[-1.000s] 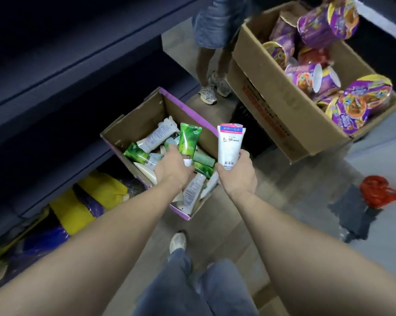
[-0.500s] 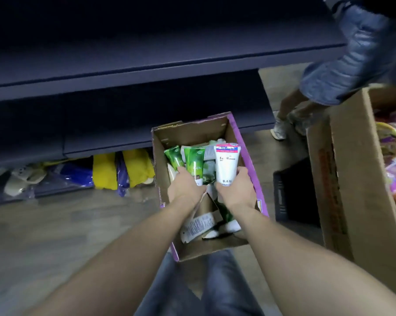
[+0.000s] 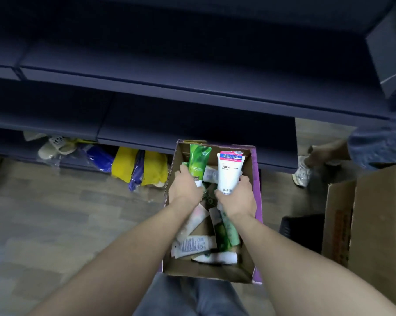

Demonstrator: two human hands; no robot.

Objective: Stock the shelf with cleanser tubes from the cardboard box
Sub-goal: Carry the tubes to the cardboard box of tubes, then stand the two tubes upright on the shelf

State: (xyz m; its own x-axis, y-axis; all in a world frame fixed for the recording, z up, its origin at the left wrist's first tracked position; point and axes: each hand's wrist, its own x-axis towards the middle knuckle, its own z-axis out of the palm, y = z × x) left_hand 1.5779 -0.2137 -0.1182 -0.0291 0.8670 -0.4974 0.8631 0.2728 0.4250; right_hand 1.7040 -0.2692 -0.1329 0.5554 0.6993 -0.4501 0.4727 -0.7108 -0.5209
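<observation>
A small cardboard box (image 3: 257, 179) with a purple side stands on the floor in front of my legs, with several cleanser tubes lying in it. My left hand (image 3: 185, 190) grips a green tube (image 3: 198, 161) by its cap end, held upright above the box. Beside it, my right hand (image 3: 237, 197) holds a white tube (image 3: 229, 171) with a pink band, also upright. The dark blue shelf (image 3: 192, 92) runs across the view above the box, its boards bare.
Yellow and blue packets (image 3: 135, 166) and pale slippers (image 3: 55, 144) lie under the lowest shelf board at left. A large cardboard box (image 3: 365, 224) stands at right with a dark crate (image 3: 301, 231) beside it. Another person's legs and sneaker (image 3: 303, 171) are at right.
My view has swung left from the boxes to face the shelf. Both hands keep their tubes and have lifted slightly above the box.
</observation>
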